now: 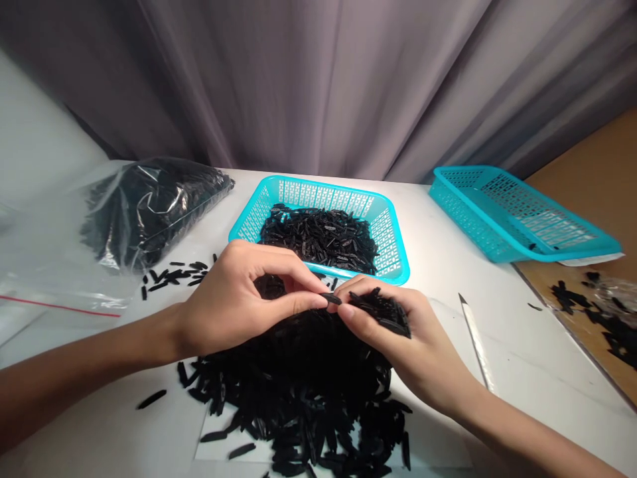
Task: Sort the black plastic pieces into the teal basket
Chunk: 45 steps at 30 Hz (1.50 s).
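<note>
My left hand pinches one small black plastic piece between thumb and fingertips. My right hand meets it at the fingertips and cups a bundle of black pieces in its palm. Both hands hover over a big loose pile of black pieces on the white table. Just behind the hands stands a turquoise basket partly filled with the same black pieces.
A clear plastic bag of black pieces lies at the left, with stray pieces beside it. A second turquoise basket sits at the right on a brown board. A thin white blade-like strip lies to the right of my right hand.
</note>
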### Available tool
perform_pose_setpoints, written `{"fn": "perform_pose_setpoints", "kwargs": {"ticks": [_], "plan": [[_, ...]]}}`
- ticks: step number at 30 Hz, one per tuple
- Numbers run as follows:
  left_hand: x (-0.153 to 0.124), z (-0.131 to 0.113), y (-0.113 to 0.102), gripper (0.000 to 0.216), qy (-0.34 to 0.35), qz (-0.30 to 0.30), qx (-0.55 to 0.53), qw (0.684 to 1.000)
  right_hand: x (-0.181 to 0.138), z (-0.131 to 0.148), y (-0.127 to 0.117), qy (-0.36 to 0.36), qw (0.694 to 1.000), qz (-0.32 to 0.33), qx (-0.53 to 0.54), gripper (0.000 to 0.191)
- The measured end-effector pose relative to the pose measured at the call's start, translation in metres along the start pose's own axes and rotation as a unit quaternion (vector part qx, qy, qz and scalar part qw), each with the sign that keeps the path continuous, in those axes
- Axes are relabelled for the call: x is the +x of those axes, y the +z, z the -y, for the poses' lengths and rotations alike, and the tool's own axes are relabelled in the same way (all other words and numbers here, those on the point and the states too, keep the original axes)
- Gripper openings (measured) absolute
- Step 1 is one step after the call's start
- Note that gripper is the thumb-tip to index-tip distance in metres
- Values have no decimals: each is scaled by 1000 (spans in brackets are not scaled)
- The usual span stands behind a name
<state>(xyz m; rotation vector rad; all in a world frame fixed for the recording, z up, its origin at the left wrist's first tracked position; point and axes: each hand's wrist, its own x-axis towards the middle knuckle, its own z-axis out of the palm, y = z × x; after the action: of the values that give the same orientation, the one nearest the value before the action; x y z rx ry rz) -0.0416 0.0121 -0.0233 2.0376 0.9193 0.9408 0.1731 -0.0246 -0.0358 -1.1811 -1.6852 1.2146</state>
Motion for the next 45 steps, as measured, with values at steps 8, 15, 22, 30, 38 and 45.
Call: {"fn": "perform_pose_setpoints", "kwargs": {"ticks": [8, 15, 22, 30, 38, 45], "plan": [[0, 6, 6, 2, -11, -34, 12, 999, 3, -15, 4, -92, 985, 58, -133, 7], [-3, 6, 9, 4, -15, -22, 15, 1000, -4, -8, 3, -87, 981, 95, -143, 66], [-7, 14, 16, 2, 34, -3, 32, 999, 1, -8, 3, -45, 997, 40, -49, 18], [-19, 31, 24, 40, 95, 73, 194, 974, -1, 3, -25, -38, 996, -11, -83, 25], [-28, 53, 39, 65, 175, 172, 312, 918, -73, -24, -190, 125, 792, -377, -464, 25], [-22, 49, 38, 41, 145, 185, 246, 940, -93, -54, -178, 153, 864, -317, -360, 41]]}}
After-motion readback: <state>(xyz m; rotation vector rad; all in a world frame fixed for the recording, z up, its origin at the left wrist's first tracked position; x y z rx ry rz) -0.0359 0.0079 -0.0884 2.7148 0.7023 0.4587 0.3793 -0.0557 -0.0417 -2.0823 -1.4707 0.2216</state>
